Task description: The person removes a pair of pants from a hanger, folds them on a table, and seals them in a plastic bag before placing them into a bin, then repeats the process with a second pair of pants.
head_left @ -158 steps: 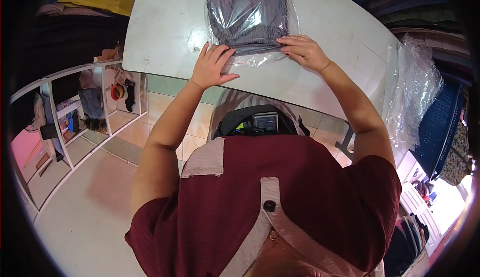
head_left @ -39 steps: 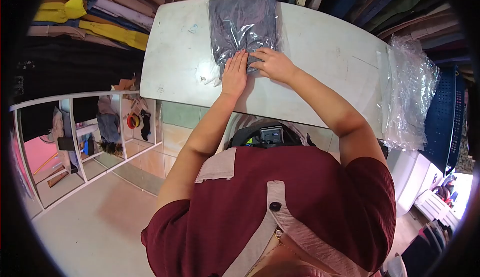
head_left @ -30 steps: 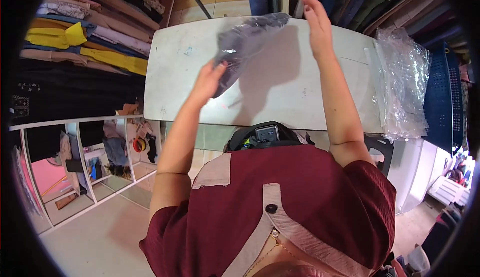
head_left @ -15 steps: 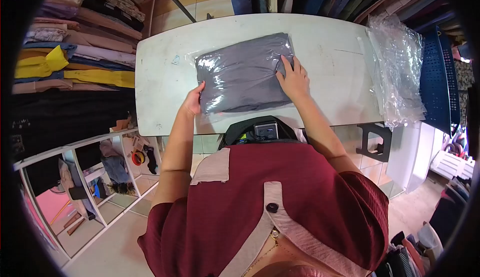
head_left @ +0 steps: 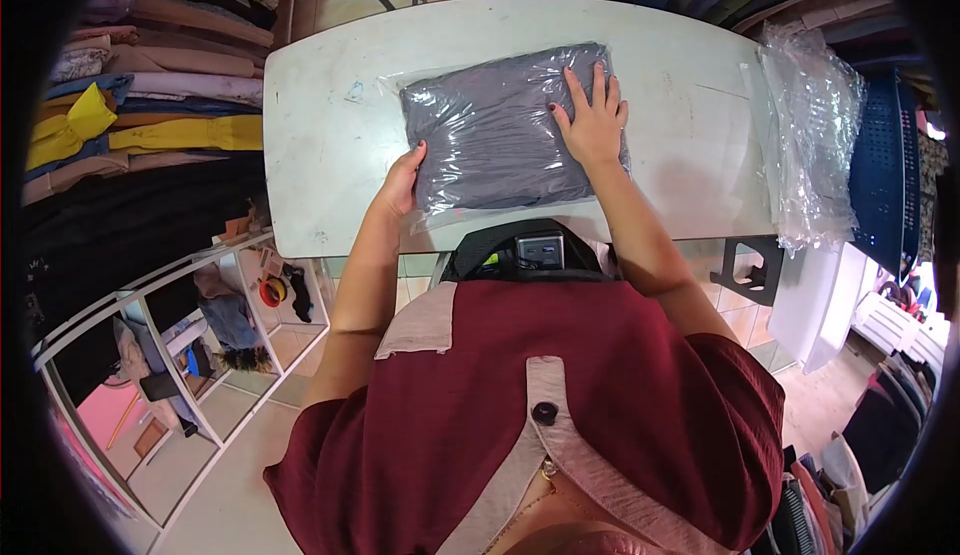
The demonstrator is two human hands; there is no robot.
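Observation:
A folded grey garment in a clear plastic bag (head_left: 490, 135) lies flat on the white table (head_left: 690, 135). My left hand (head_left: 402, 180) grips the bag's left edge, thumb on top and the other fingers hidden at or under the edge. Spread fingers of my right hand (head_left: 594, 120) rest flat on the upper right part of the bag. Loose clear plastic sticks out around the garment's edges.
Clear plastic bags (head_left: 812, 135) hang over the table's right end, beside a blue perforated basket (head_left: 880, 170). Folded clothes (head_left: 180, 90) are stacked at the left, above a white-framed shelf (head_left: 195, 420). More garments stand behind the table.
My right hand has spread its fingers and lies flatter on the bag. The view has shifted slightly, and the bag sits a little higher and further right in it.

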